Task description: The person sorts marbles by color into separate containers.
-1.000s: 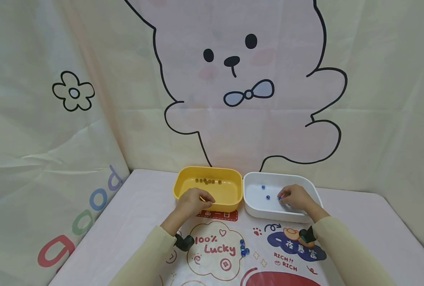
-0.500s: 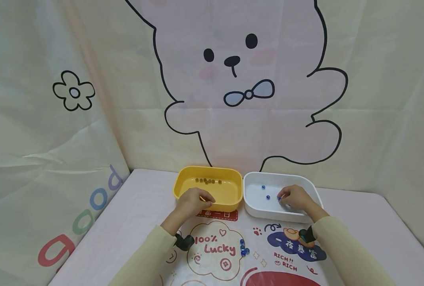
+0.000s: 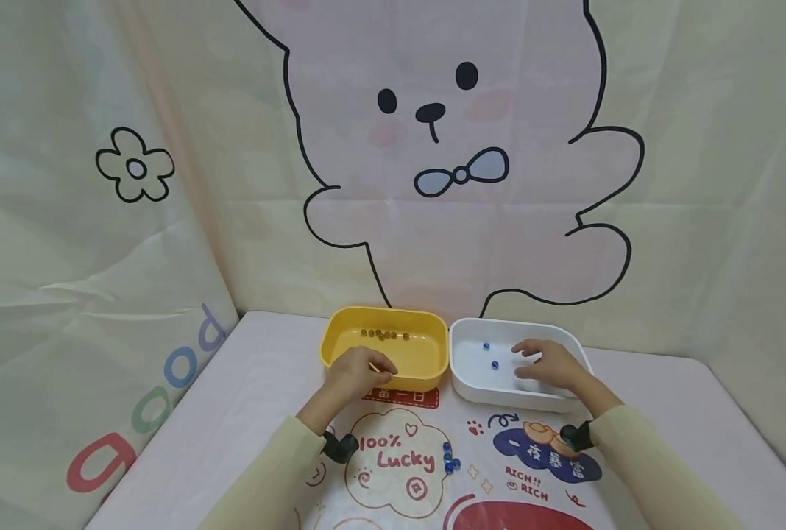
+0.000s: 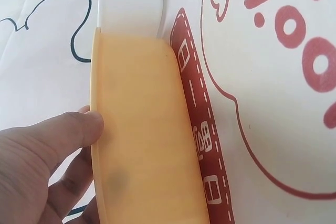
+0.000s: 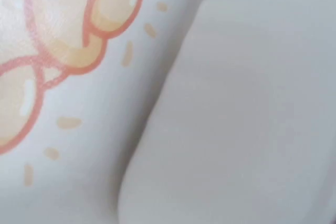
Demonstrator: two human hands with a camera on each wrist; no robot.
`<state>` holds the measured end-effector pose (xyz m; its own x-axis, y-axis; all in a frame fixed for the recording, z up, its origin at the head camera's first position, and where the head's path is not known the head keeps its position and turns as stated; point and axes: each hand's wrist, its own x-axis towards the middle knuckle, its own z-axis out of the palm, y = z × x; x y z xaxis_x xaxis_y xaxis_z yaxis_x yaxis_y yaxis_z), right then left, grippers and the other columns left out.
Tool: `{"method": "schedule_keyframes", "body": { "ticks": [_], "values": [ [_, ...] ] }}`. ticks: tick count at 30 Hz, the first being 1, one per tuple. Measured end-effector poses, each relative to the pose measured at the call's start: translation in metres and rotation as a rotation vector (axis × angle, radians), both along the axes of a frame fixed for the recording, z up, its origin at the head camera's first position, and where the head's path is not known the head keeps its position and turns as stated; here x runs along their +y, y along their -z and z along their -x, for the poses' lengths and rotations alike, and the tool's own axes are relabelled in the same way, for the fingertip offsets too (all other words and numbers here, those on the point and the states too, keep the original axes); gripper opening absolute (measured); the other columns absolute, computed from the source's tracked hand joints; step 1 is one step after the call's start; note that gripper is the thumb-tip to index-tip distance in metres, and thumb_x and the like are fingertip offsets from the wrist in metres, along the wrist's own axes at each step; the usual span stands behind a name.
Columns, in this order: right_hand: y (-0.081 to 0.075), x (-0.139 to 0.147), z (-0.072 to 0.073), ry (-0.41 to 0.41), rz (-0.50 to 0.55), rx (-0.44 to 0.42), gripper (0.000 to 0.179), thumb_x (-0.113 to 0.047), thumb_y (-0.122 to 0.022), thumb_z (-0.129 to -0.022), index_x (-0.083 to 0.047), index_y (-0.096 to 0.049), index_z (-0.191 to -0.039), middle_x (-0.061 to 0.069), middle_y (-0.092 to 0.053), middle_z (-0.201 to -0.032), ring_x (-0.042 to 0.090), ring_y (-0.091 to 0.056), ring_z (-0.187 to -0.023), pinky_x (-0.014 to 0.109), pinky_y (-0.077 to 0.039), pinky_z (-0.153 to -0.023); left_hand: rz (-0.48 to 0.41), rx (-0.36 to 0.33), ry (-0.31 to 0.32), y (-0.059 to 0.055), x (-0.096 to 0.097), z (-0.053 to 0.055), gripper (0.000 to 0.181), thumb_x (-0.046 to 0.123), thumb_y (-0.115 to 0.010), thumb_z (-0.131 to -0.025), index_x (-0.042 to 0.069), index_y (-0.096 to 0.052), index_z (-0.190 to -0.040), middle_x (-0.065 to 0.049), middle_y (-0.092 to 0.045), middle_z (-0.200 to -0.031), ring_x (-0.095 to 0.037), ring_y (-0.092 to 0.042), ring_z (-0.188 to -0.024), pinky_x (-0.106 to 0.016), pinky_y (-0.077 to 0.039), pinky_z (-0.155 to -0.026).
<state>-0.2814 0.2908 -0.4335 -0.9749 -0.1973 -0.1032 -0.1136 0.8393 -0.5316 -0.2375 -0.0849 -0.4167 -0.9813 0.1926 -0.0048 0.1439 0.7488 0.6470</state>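
Observation:
My left hand holds the near rim of the yellow tray. In the left wrist view, the thumb lies on the rim's outer side and the fingers reach in behind it. Over the white tray my right hand has its thumb and fingers spread apart, with nothing visible between them. Two small blue beads, a far bead and a nearer bead, lie on the white tray's floor left of that hand. The right wrist view shows only the tray's outer wall and the cloth.
Several amber-brown beads lie in a row in the yellow tray. On the printed tablecloth, in front of the trays, several blue beads sit in a cluster. A cloth backdrop with a bear drawing stands behind the trays.
My right hand's fingers have parted from a pinch around a blue bead, which no longer shows at the fingertips. The left hand keeps its hold on the yellow tray.

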Motion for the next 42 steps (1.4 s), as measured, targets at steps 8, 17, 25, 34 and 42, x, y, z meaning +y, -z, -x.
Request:
{"method": "schedule_keyframes", "body": {
  "ticks": [8,17,25,34,42],
  "values": [
    [-0.016,-0.006,-0.019,-0.051,0.039,0.064,0.050,-0.029,-0.073,-0.083,-0.005,-0.059,-0.125,0.027,-0.059,-0.124,0.045,-0.060,-0.106,0.051,-0.053,-0.083,0.002,-0.002,0.005,-0.001,0.001,0.001,0.005,0.026,-0.073,-0.085,0.025,-0.076,-0.088,0.010,-0.068,-0.084,-0.013,-0.055,-0.075,-0.027,-0.046,-0.066],
    [-0.028,-0.022,-0.049,-0.075,0.094,0.162,0.048,-0.028,-0.074,-0.081,-0.009,-0.060,-0.123,0.020,-0.061,-0.123,0.041,-0.059,-0.108,0.050,-0.055,-0.080,0.007,0.003,-0.002,0.001,-0.001,0.000,0.004,0.026,-0.074,-0.085,0.025,-0.076,-0.087,0.009,-0.068,-0.086,-0.014,-0.055,-0.076,-0.027,-0.047,-0.068],
    [-0.034,-0.036,-0.077,-0.089,0.140,0.208,0.042,-0.025,-0.076,-0.080,-0.015,-0.064,-0.118,0.015,-0.065,-0.116,0.032,-0.062,-0.100,0.040,-0.057,-0.074,0.002,0.002,0.005,0.000,-0.003,-0.001,0.004,0.027,-0.074,-0.084,0.026,-0.076,-0.087,0.009,-0.068,-0.086,-0.013,-0.055,-0.076,-0.027,-0.046,-0.068],
    [-0.031,-0.051,-0.103,-0.096,0.221,0.185,0.038,-0.024,-0.077,-0.079,-0.016,-0.066,-0.114,0.008,-0.068,-0.110,0.020,-0.063,-0.094,0.024,-0.055,-0.070,-0.003,0.001,0.014,0.001,-0.003,0.000,0.004,0.027,-0.073,-0.085,0.026,-0.076,-0.087,0.010,-0.068,-0.085,-0.013,-0.055,-0.074,-0.026,-0.046,-0.065],
    [-0.018,-0.068,-0.116,-0.158,0.253,0.122,0.034,-0.023,-0.076,-0.079,-0.013,-0.067,-0.111,0.010,-0.069,-0.110,0.026,-0.064,-0.092,0.024,-0.055,-0.070,0.009,-0.007,0.004,0.002,-0.003,0.000,0.004,0.028,-0.073,-0.085,0.026,-0.076,-0.087,0.011,-0.067,-0.084,-0.013,-0.055,-0.074,-0.026,-0.046,-0.065]
  ]
}}
